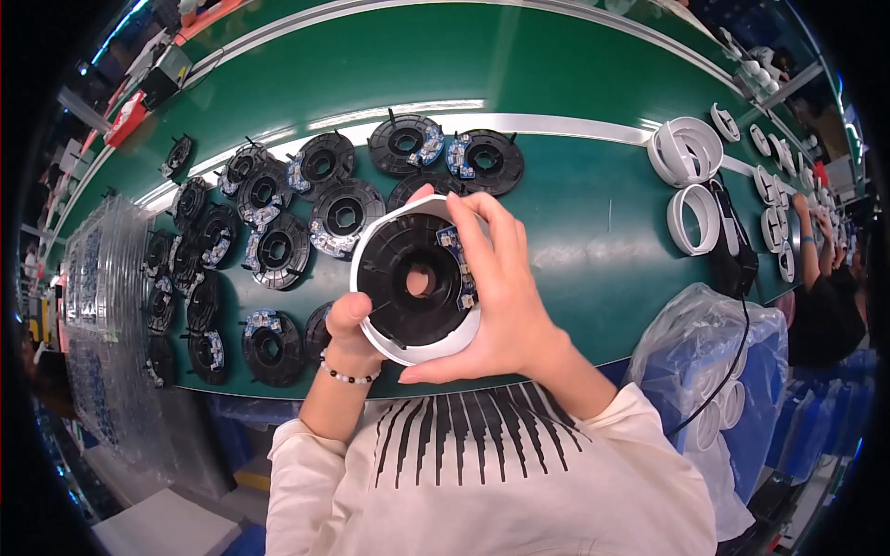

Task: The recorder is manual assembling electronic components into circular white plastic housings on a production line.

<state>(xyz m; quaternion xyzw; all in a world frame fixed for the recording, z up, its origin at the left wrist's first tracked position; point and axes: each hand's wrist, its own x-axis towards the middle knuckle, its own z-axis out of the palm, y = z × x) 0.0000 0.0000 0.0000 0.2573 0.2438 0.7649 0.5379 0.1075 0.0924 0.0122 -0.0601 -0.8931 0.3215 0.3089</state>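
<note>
A long green counter [575, 111] is curving across the scene behind the grip, a pale strip [556, 125] running along it and catching overhead light. Clear plastic sheeting [102, 306] is lying far left of the grip, blue bagged bins [714, 361] standing right.

Round disc in ring [415, 278] held above the near edge of the surface [575, 176], between left hand [350, 324] at its lower left and right hand [505, 296] over its right side. Behind it on the surface, a row of discs [345, 215] runs from centre toward the far left; more discs [269, 347] lie left of the left hand, near the front edge. Stacked rings [686, 148] sit far right on the surface, another ring stack [695, 219] just in front of them. Plastic bag [705, 343] off the surface's right end, apparently holding more rings. Stacked trays [93, 306] stand left of the surface.
</note>
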